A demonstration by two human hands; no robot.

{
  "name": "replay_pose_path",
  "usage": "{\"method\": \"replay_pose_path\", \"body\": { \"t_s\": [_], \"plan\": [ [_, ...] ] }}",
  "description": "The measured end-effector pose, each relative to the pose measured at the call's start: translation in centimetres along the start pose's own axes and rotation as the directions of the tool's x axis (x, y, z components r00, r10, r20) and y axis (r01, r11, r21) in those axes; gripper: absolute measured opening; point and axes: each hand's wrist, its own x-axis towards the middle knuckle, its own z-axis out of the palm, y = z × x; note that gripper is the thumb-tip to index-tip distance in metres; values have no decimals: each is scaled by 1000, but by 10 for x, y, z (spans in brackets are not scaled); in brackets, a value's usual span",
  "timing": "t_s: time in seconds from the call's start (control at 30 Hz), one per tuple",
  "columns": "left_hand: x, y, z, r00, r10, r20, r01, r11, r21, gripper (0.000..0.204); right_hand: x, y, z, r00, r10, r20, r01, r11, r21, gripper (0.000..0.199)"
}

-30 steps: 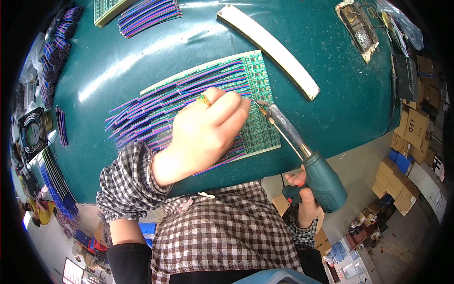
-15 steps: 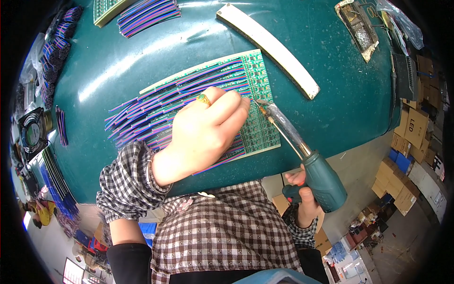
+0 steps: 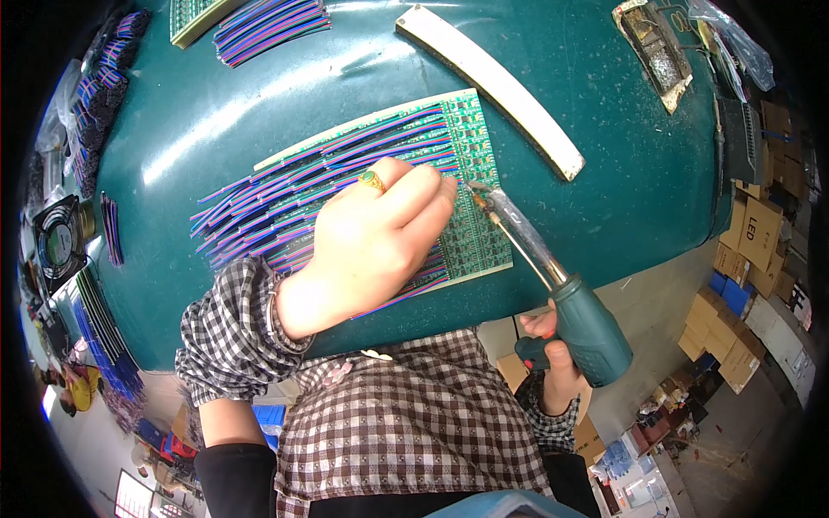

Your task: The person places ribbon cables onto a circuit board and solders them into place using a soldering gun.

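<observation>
A green circuit board panel (image 3: pixel 484 229) lies on the table, its left part covered by rows of thin blue, red and black wires (image 3: pixel 285 194). Over the wires rests my left hand (image 3: pixel 376 242), fingers pinched together at the board's bare strip; the fingertips hide what they hold, which looks like a wire end. My right hand (image 3: pixel 557 354) grips the green handle of a gun-shaped soldering iron (image 3: pixel 591 332) at the table's front edge. Its tip meets the board right beside my left fingertips, a metal tube running along it.
Behind the board lies a curved white bar (image 3: pixel 492 91). A worn metal tray (image 3: pixel 652 52) sits at the far right. Wire bundles (image 3: pixel 272 30) and another board stack (image 3: pixel 197 19) lie at the back left. A small black fan (image 3: pixel 59 242) stands at the left edge.
Almost nothing differs. The soldering iron has shifted very slightly at its tip; my left hand stays in place.
</observation>
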Motion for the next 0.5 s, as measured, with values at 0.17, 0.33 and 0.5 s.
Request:
{"method": "replay_pose_path", "body": {
  "t_s": [0.17, 0.33, 0.5],
  "plan": [
    [-1, 0, 1, 1000, 1, -7, -1, 1000, 1, 33, -1, 1, -1, 999, -39, -36, 40, 998, 39, 60],
    [-1, -4, 10, 995, 60, -79, -56, 997, 55, 28, 1, 2, -2, 998, -47, -38, 49, 998, 35, 61],
    [1, 0, 3, 999, 23, -35, -21, 999, 49, 30, 9, -2, 2, 992, -78, -98, 88, 991, 103, 60]
  ]
}}
